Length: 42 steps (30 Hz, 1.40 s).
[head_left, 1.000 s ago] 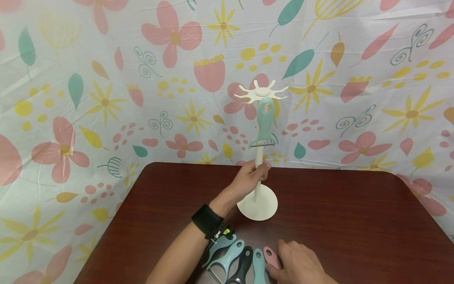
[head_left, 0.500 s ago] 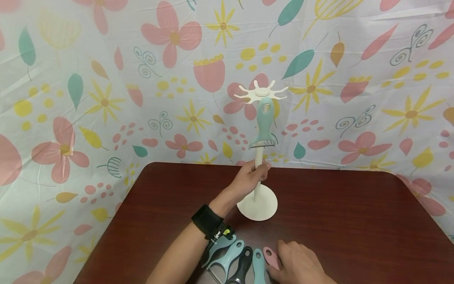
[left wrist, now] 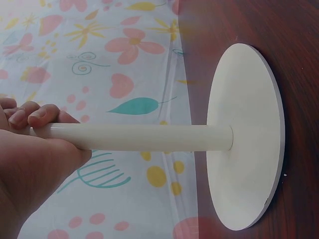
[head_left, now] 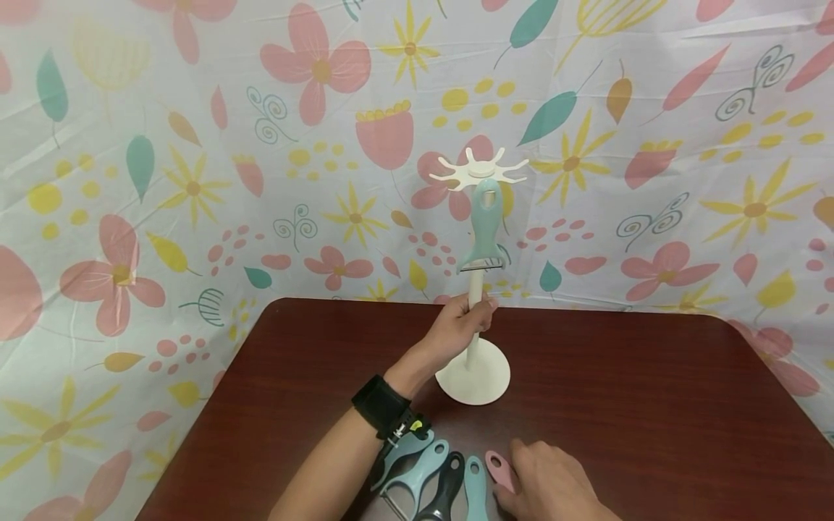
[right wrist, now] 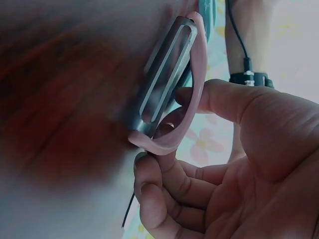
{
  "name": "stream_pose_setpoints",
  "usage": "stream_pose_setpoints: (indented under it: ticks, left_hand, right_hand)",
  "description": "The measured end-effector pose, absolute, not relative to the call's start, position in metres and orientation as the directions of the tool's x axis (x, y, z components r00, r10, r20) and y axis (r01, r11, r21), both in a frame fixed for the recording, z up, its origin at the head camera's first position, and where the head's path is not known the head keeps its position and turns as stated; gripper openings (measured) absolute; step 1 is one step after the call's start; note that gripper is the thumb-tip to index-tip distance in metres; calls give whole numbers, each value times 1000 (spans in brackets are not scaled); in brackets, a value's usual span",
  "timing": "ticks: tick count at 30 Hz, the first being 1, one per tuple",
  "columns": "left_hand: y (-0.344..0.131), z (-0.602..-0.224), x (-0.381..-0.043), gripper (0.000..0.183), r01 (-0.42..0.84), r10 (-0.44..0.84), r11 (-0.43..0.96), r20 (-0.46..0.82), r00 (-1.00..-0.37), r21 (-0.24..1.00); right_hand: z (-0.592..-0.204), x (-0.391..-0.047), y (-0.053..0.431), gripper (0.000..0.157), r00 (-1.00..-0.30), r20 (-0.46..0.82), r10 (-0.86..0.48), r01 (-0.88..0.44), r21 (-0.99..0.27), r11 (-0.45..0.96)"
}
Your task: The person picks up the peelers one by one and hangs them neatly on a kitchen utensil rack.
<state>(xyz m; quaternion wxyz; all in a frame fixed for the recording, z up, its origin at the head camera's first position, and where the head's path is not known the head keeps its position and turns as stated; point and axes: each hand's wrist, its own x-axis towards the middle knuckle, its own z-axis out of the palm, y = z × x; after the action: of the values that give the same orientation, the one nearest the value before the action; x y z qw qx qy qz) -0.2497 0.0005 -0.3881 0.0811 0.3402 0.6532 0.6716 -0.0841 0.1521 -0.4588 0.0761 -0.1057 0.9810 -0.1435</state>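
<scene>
My left hand (head_left: 456, 329) grips the pole (left wrist: 149, 137) of a white stand, which has a round base (head_left: 482, 383) on the table and a ring of hooks (head_left: 481, 171) on top. A mint-green peeler (head_left: 486, 224) hangs from one hook, blade down. At the near edge, my right hand (head_left: 550, 477) pinches a pink peeler (right wrist: 198, 74) between thumb and fingers. Its metal blade (right wrist: 164, 74) faces the table in the right wrist view. The head view shows only the end of its handle.
Beside the pink peeler lie a narrow light-blue handle (head_left: 476, 485), a black-handled tool (head_left: 449, 485), a light-blue peeler (head_left: 423, 470) and another light-blue one (head_left: 405, 450) partly under my left forearm. A flowered cloth (head_left: 326, 145) hangs behind the brown table (head_left: 651, 405).
The pink peeler and my right thumb have shifted very slightly to the right. My left hand and the stand hold the same place.
</scene>
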Motion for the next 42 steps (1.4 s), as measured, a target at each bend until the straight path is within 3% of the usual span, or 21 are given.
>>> stream_pose_setpoints:
  ticks: [9,19,42]
  left_hand:
    - [1,-388,-251,39,338,560,-145,358,-747,930]
    - [0,-386,-250,39,343,568,-149,364,-738,927]
    - [-1,-387,-249,39,351,555,-112,351,-754,930]
  right_hand:
    - [-451,-87,158,35,-965,-155,-210,-145,-349,926]
    - [-444,-89,160,33,-976,-18,-218,-201,-316,927]
    - [-416,-97,161,27,-955,269,-129,-234,-406,884]
